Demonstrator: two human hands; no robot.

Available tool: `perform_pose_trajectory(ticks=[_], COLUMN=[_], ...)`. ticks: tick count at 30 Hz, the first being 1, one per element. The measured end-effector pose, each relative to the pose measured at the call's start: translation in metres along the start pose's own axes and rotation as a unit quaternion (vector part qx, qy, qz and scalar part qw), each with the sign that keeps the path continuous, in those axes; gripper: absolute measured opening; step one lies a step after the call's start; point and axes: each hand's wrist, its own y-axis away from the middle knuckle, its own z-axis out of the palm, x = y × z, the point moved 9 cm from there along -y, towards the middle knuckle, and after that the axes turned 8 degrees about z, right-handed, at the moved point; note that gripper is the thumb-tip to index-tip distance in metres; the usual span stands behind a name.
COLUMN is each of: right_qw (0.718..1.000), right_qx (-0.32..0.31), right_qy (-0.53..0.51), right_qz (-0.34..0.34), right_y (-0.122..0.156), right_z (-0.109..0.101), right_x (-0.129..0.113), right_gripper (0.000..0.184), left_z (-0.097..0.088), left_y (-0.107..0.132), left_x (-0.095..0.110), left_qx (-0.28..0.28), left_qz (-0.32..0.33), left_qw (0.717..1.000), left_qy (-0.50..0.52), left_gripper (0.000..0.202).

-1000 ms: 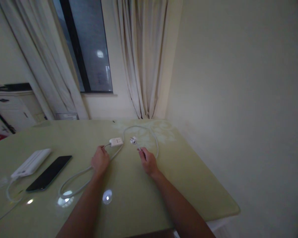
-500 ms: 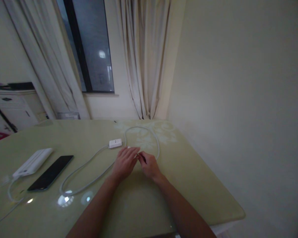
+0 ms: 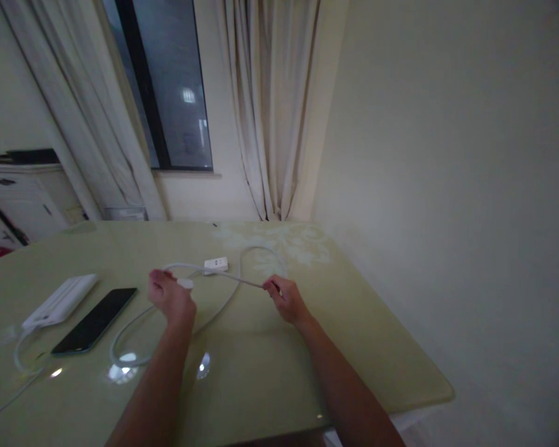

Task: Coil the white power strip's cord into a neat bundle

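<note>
A white cable (image 3: pixel 223 277) runs from a small white power strip (image 3: pixel 216 264) in loops over the pale green table (image 3: pixel 270 366). My left hand (image 3: pixel 168 298) is closed round the white plug end of the cable, just left of the strip. My right hand (image 3: pixel 285 299) pinches the same cable about a forearm's length to the right. The stretch between my hands is lifted off the table and pulled nearly straight. Another loop of the cable (image 3: pixel 125 347) lies flat in front of my left arm.
A black phone (image 3: pixel 94 320) lies face up at the left, beside a white power bank (image 3: pixel 59 300) with its own thin white cord (image 3: pixel 18 363). Curtains (image 3: pixel 270 105) and a dark window (image 3: pixel 168 87) stand behind the table; a wall lies to the right.
My left hand moved left from beside my right hand, taking the plug end with it. The cable between the hands is now raised and drawn out; the far loop has shrunk.
</note>
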Motion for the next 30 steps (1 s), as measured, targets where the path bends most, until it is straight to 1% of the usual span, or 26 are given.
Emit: perform_pose_trajectory(ticks=[1,2,3,4,5,6,7,8,10,11,13,15,16,17,18,19,22,24,27,29,30], right_qw=[1.0,0.999,0.998,0.997,0.996,0.995,0.994,0.992,0.988,0.987,0.986,0.988,0.989,0.99,0.991,0.991,0.988,0.982,0.968,0.953,0.946], right_qx=[0.004,0.009,0.018,0.03,0.047,0.068,0.09,0.111,0.143,0.152,0.155,0.144,0.136,0.128,0.121,0.115,0.098,0.089,0.074,0.063,0.061], right_qy=[0.021,0.043,0.061,0.072,0.073,0.065,0.053,0.04,0.022,0.019,0.018,0.016,0.013,0.007,-0.005,-0.022,-0.093,-0.143,-0.214,-0.26,-0.28], right_qz=[-0.002,-0.005,-0.006,-0.004,0.003,0.013,0.024,0.035,0.051,0.054,0.059,0.061,0.06,0.059,0.058,0.059,0.075,0.087,0.111,0.138,0.149], right_y=[0.0,0.001,0.002,0.003,0.004,0.006,0.007,0.008,0.01,0.01,0.011,0.01,0.009,0.009,0.008,0.007,0.004,0.002,-0.002,-0.004,-0.005], right_z=[0.0,0.001,0.001,0.002,0.003,0.003,0.002,0.002,0.002,0.002,0.002,0.002,0.002,0.002,0.002,0.002,0.003,0.005,0.008,0.009,0.009], right_x=[0.0,0.0,0.0,0.001,0.001,0.003,0.004,0.006,0.009,0.01,0.012,0.014,0.014,0.014,0.014,0.014,0.017,0.021,0.029,0.037,0.039], right_gripper=[0.049,0.049,0.051,0.052,0.053,0.054,0.054,0.054,0.055,0.055,0.055,0.053,0.051,0.049,0.047,0.045,0.043,0.044,0.048,0.051,0.052], left_z=[-0.008,-0.013,-0.014,-0.011,-0.005,0.004,0.017,0.031,0.059,0.071,0.089,0.097,0.098,0.098,0.096,0.095,0.091,0.088,0.087,0.086,0.086], left_y=[-0.006,-0.009,-0.009,-0.008,-0.004,0.003,0.013,0.027,0.063,0.083,0.123,0.155,0.166,0.173,0.177,0.177,0.169,0.16,0.146,0.139,0.138], left_x=[-0.01,-0.017,-0.023,-0.026,-0.028,-0.028,-0.027,-0.027,-0.026,-0.026,-0.022,-0.02,-0.02,-0.022,-0.025,-0.028,-0.036,-0.037,-0.025,-0.015,-0.012], left_qx=[0.043,0.072,0.081,0.063,0.032,-0.016,-0.076,-0.143,-0.277,-0.34,-0.452,-0.536,-0.561,-0.575,-0.577,-0.571,-0.537,-0.52,-0.498,-0.488,-0.488], left_qz=[-0.049,-0.083,-0.102,-0.108,-0.104,-0.093,-0.077,-0.068,-0.073,-0.087,-0.123,-0.152,-0.164,-0.174,-0.185,-0.196,-0.218,-0.209,-0.159,-0.131,-0.129], left_qw=[0.998,0.993,0.99,0.991,0.993,0.995,0.994,0.987,0.958,0.936,0.882,0.827,0.807,0.796,0.792,0.793,0.812,0.827,0.851,0.861,0.86], left_qy=[0.026,0.044,0.049,0.046,0.033,0.013,-0.006,-0.02,-0.018,0.003,0.051,0.077,0.079,0.078,0.076,0.075,0.067,0.052,0.052,0.065,0.07], left_gripper=[0.037,0.036,0.036,0.036,0.036,0.036,0.036,0.036,0.04,0.044,0.056,0.066,0.07,0.075,0.08,0.086,0.103,0.107,0.098,0.084,0.075])
